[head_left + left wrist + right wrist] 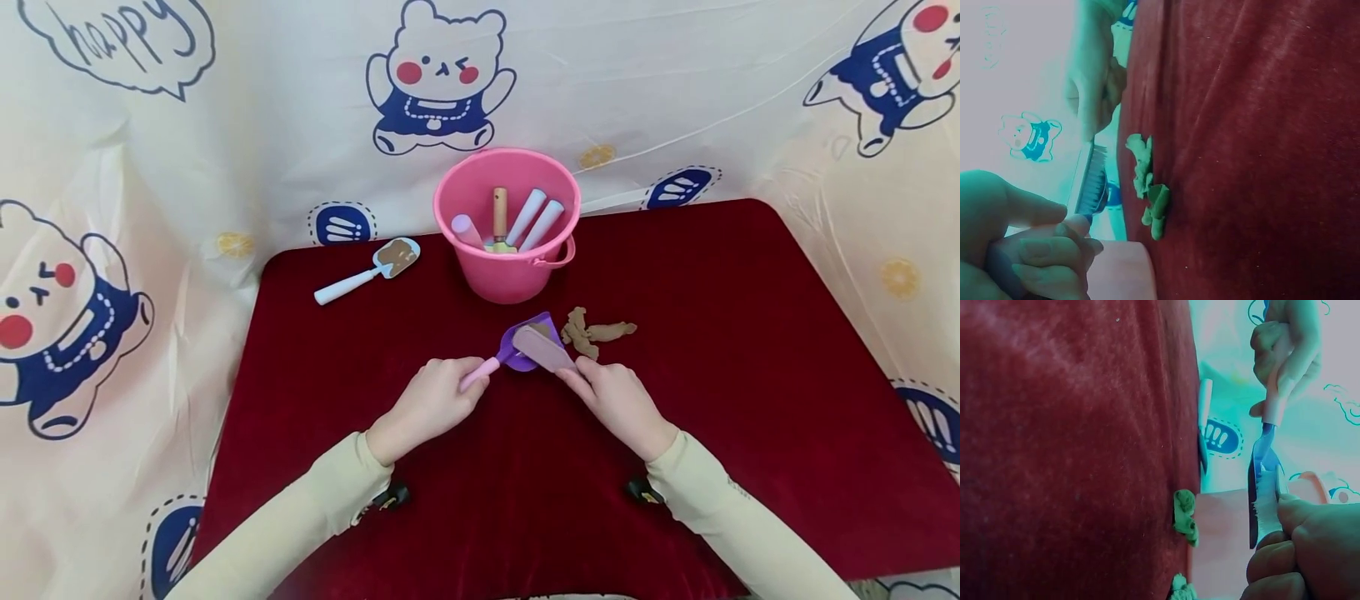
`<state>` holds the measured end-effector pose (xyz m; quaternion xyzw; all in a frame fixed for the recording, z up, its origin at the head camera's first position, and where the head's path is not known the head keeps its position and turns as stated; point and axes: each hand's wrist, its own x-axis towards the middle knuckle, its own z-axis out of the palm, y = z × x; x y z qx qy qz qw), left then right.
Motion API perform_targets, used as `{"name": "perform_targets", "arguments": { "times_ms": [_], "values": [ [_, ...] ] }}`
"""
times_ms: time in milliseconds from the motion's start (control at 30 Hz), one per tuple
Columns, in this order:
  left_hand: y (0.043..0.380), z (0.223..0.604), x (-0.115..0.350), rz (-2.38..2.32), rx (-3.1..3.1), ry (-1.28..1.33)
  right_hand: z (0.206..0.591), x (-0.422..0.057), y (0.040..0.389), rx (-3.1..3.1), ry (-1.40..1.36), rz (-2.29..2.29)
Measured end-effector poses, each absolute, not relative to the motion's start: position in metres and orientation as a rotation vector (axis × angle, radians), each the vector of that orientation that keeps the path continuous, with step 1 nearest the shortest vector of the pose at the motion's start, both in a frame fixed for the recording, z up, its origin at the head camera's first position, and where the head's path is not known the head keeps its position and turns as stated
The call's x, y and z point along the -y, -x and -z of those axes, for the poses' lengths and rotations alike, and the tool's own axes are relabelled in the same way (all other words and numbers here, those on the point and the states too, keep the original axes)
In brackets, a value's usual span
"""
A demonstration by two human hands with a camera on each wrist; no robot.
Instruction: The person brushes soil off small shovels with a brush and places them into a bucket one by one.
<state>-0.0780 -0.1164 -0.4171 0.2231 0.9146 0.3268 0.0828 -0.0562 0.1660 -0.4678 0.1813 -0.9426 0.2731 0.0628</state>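
My left hand (pixel 429 400) grips the pink handle of a small purple shovel (pixel 507 352), held out over the table. A brush (pixel 542 347) with a flat pale back is pinched in my right hand (pixel 624 408). Its bristles (pixel 1266 506) face the shovel's scoop in the right wrist view, and the brush overlaps the scoop. Some brown clay-like stuff (pixel 537 328) shows in the scoop beyond the brush. Just to the right of the shovel, several brown clay-like pieces (pixel 579 335) lie on the dark red cloth.
Behind the hands stands a pink bucket (pixel 495 279) with several handled tools in it. A light blue shovel (pixel 348 285) smeared with brown lies at the back left. The cloth-covered table (pixel 750 375) meets a printed white curtain (pixel 300 100) at the back and sides.
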Motion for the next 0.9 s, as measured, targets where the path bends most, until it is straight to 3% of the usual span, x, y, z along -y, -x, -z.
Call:
{"name": "perform_targets", "arguments": {
  "times_ms": [367,633,900],
  "values": [
    [0.079,0.419,0.118,-0.964,-2.702,-0.639,0.466,-0.165,0.054,2.816,-0.690,-0.817],
    [0.079,0.416,0.124,-1.018,-2.687,-0.653,0.464,-0.174,0.056,2.860,-0.530,-0.819],
    [0.077,0.421,0.126,-0.959,-2.698,-0.664,0.467,-0.174,0.049,2.831,-0.597,-0.744]
  ]
}}
